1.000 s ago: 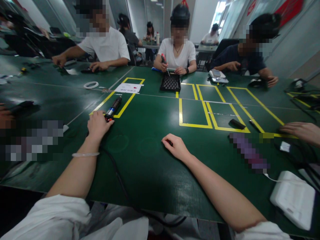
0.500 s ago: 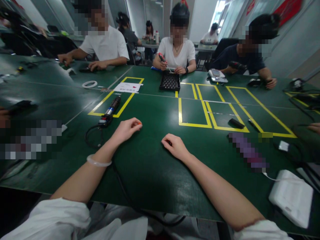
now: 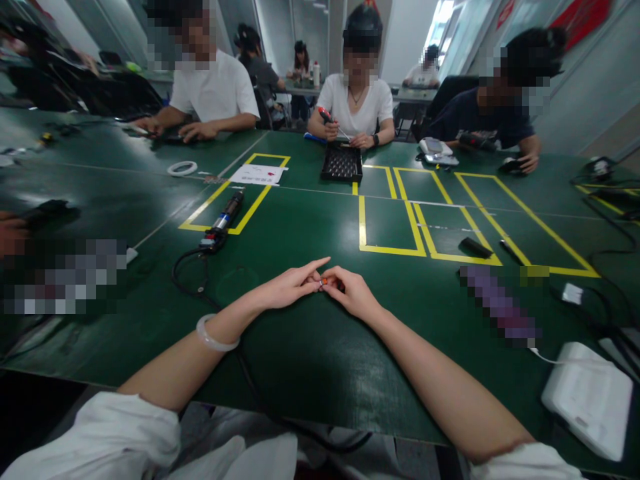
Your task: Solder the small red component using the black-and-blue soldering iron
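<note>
In front of me, over the green table (image 3: 295,347), the fingertips of my two hands meet. My left hand (image 3: 287,288) pinches a small orange piece (image 3: 325,281) with a bit of shiny metal beside it, its index finger stretched forward. Closed in a pinch against the same spot is my right hand (image 3: 356,293); a small dark thing shows beneath its fingers, too hidden to name. To the left of my hands lies an electric screwdriver (image 3: 224,219) with a black cord, partly inside a yellow tape outline.
Across the table a person works over a black tray (image 3: 341,164). A printed sheet (image 3: 257,175) and a white ring of tape (image 3: 183,169) lie to the left. At right are a black block (image 3: 475,248), a blurred-out phone-like slab (image 3: 500,303) and a white box (image 3: 589,400).
My left hand has moved right, bringing the orange piece to my right hand's fingertips. My right hand has stayed nearly in place.
</note>
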Demonstrator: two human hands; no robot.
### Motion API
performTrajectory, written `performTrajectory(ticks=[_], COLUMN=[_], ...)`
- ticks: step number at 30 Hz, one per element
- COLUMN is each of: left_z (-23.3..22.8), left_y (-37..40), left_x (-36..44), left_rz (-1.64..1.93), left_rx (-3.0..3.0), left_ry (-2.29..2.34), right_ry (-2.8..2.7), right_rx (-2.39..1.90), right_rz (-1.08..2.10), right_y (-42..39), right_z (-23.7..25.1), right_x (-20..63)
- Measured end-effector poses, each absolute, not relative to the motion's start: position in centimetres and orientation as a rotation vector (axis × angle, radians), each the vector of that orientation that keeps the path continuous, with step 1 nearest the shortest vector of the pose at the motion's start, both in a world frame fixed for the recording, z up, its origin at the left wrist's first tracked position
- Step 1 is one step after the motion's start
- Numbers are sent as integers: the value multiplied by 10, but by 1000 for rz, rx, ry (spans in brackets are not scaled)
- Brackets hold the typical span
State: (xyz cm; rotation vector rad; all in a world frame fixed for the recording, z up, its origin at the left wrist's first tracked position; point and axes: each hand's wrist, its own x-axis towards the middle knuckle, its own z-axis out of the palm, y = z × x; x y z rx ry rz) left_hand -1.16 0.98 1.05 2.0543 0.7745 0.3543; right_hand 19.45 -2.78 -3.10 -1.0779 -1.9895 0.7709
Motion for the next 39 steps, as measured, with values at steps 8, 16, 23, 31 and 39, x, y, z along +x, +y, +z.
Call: performTrajectory(ticks=[8, 16, 23, 31, 39], left_z=[10, 13, 16, 22, 11], left_y=[10, 7, 4, 25, 91], left_x=[-12, -10, -8, -29, -154], left_rz=[376, 418, 483, 506, 508], left_rx=[2063, 2152, 2225, 2337, 2303], left_ry=[785, 822, 888, 1101, 2317], right_ry=[-1883, -1777, -1685, -1715, -1720], right_rx=[-1093, -1118, -1056, -1092, -1101], right_rz=[856, 968, 1037, 995, 1013], right_y=[-27, -27, -25, -24, -25], right_z=[-30, -27, -32, -31, -33], right_x=[194, 195, 195, 194, 193])
